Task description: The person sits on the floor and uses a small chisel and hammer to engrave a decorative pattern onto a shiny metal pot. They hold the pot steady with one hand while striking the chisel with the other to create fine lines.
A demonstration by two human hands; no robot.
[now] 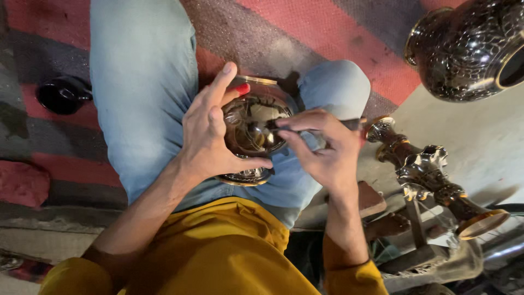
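A shiny dark brass bowl [252,130] with a gold rim rests on my lap, between my knees in light blue jeans. My left hand [210,134] cups the bowl from the left, fingers spread around its rim and thumb under its lower edge. My right hand [322,147] pinches a thin dark tool [349,124] whose tip reaches over the bowl's right rim into the inside. The tool's tip is hidden by my fingers.
A big dark engraved metal vase [469,46] stands at the top right. An ornate metal stand piece [426,172] lies at the right on a pale surface. A small black bowl [63,94] sits on the red and grey striped mat [327,33] at the left.
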